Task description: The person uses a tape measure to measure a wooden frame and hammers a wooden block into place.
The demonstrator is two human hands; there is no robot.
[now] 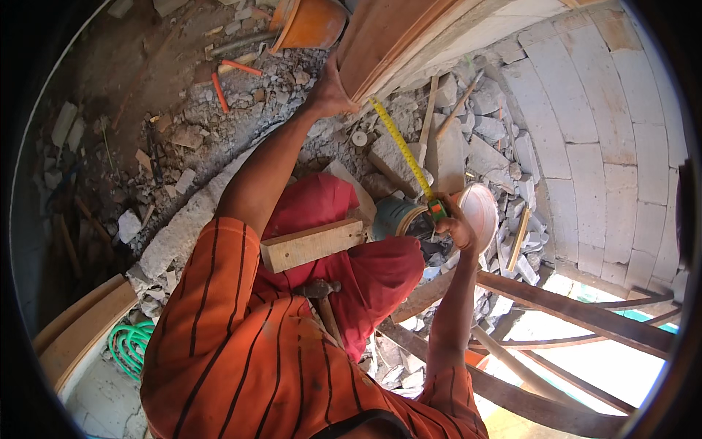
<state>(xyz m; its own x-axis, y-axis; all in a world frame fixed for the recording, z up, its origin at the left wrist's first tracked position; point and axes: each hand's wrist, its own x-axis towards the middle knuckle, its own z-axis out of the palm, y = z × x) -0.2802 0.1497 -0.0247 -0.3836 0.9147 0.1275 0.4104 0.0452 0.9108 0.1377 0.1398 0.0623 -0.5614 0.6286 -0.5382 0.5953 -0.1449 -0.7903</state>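
Note:
My left hand point(330, 94) grips the edge of a reddish-brown wooden frame point(384, 47) near its bottom end, with some fingers hidden by the wood. Closed round a green-and-orange tape measure point(437, 211), my right hand point(458, 225) is lower and to the right. The yellow tape blade point(402, 143) runs out from its case up to the frame's bottom end, close to my left thumb. Across my lap, on dark red trousers, lies a short wooden block point(314, 244). A hammer point(319, 290) rests just below it, its handle partly hidden.
Broken rubble point(486, 157) lies along a light block wall point(596, 146). A blue-green bucket point(395, 216) and a pale round container point(480, 212) stand beside my right hand. An orange bucket point(311, 28) is beyond my left. Wooden beams point(578, 314) cross at lower right; a green hose point(130, 345) coils at left.

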